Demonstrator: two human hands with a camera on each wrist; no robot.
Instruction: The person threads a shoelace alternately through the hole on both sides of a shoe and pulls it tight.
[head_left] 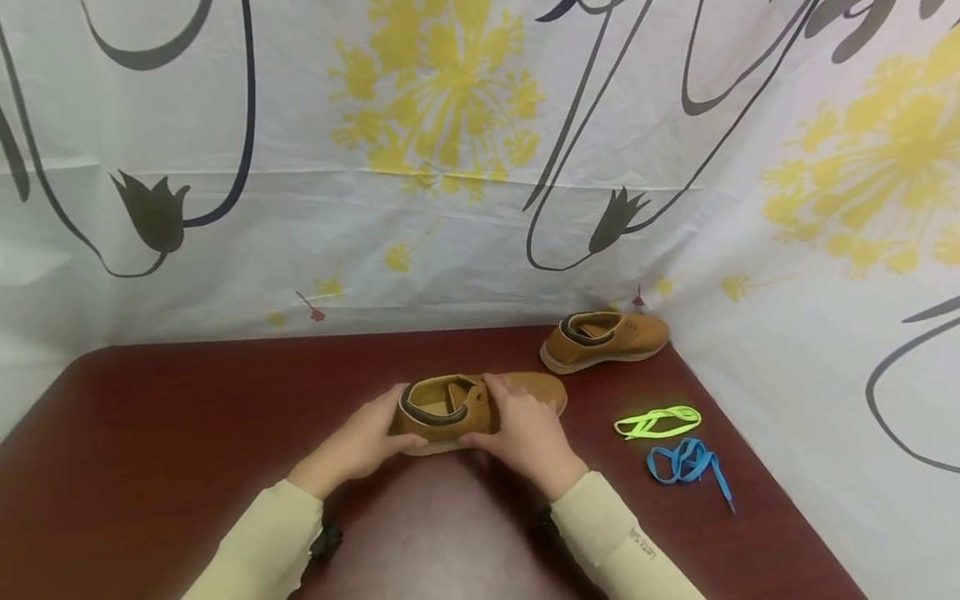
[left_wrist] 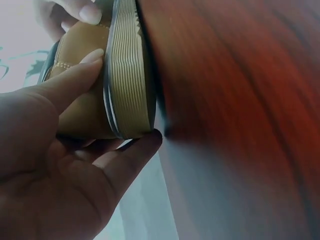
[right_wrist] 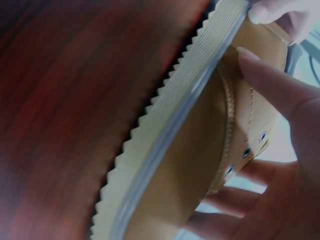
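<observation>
A tan low-cut shoe (head_left: 430, 432) with a dark collar sits between my two hands near the table's middle, toe to the right. My left hand (head_left: 366, 435) grips the heel end, thumb on the near side; the left wrist view has its other fingers round the back by the ribbed sole (left_wrist: 129, 75). Across the shoe's middle, my right hand (head_left: 527, 432) holds it with the thumb on the near side and fingers over the top. Bare metal eyelets (right_wrist: 247, 152) show by those fingers in the right wrist view. The sole is at or just above the tabletop; I cannot tell which.
A matching tan shoe (head_left: 628, 337) stands at the table's back right corner. Nearer along the right side lie a neon yellow shoelace (head_left: 660, 422) and a blue shoelace (head_left: 686, 463). A patterned white curtain (head_left: 450, 217) borders the dark red table (head_left: 187, 433).
</observation>
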